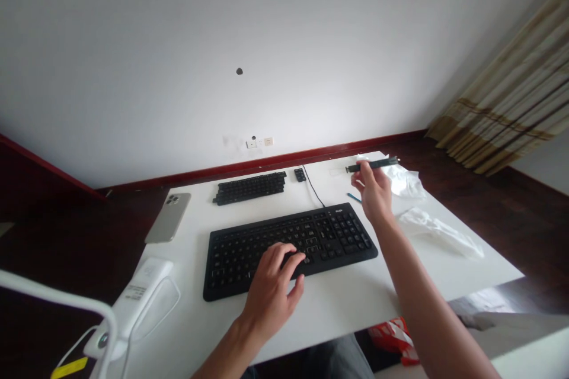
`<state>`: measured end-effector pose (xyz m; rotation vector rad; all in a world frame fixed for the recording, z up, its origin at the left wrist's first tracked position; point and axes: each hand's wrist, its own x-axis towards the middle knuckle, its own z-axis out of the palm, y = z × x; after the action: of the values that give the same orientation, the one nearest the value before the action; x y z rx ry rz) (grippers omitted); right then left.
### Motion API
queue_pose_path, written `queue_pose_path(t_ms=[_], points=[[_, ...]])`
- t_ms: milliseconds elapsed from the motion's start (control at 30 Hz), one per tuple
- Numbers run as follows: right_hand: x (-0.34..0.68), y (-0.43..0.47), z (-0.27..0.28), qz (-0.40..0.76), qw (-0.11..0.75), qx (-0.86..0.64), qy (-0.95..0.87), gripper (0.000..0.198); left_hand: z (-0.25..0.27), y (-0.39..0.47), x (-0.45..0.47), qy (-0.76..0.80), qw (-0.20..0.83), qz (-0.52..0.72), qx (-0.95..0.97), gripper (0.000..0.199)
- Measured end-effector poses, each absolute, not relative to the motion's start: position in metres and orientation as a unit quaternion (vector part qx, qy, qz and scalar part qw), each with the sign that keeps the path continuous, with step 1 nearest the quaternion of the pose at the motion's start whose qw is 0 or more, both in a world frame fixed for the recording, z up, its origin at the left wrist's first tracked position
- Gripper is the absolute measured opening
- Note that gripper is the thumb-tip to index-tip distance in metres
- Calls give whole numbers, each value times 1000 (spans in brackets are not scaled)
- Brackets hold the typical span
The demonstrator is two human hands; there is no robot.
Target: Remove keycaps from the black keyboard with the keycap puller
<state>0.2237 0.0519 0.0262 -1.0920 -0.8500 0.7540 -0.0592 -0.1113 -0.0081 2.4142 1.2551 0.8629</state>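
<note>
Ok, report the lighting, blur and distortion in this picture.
Head view: soft light, the wall brightest near its middle, dimmer toward the top corners; apparent wide-angle stretch slants the curtain; slight softness leaves most markings on the keyboard unreadable.

keyboard (pixel 311 234): matt plastic | tabletop (pixel 191 275): smooth | curtain (pixel 502 106): cloth | wall (pixel 178 41): matt, smooth

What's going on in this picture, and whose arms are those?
There's no robot, just a person with two bare hands. A camera worn on their head looks forward and down, so we see nearly what they see. Their right hand holds a thin dark stick. Their left hand is at a black keyboard. Also on the white table are a phone, small black keys grouped together, and crumpled white wrapping.
</note>
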Motion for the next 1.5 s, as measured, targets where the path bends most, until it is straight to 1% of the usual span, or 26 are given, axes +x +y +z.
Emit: queue_pose_path(t_ms=[133,267,333,500,633,900,1067,1267,1500], points=[[220,-18,-7,310,681,-543,-381,45,-2,-97,-50,385,150,295,862,47],[209,-66,-29,260,667,-599,-359,46,4,-67,-29,404,169,297,849,63],[203,-77,-32,236,647,-622,-373,45,4,-57,-18,408,185,293,845,63],[197,-83,-31,199,576,-652,-451,43,-4,-58,0,401,160,257,865,57],[198,-82,-35,194,545,-657,-484,42,-10,-63,2,400,154,256,866,55],[197,-85,-30,204,544,-652,-487,43,-14,-59,1,397,185,264,859,55],[196,-85,-30,196,524,-663,-497,45,-15,-60,0,392,177,265,863,55],[195,-88,-31,187,502,-684,-496,48,-13,-61,-3,388,160,257,871,67],[188,-100,-25,171,481,-690,-513,48,-12,-62,-5,382,148,249,878,68]])
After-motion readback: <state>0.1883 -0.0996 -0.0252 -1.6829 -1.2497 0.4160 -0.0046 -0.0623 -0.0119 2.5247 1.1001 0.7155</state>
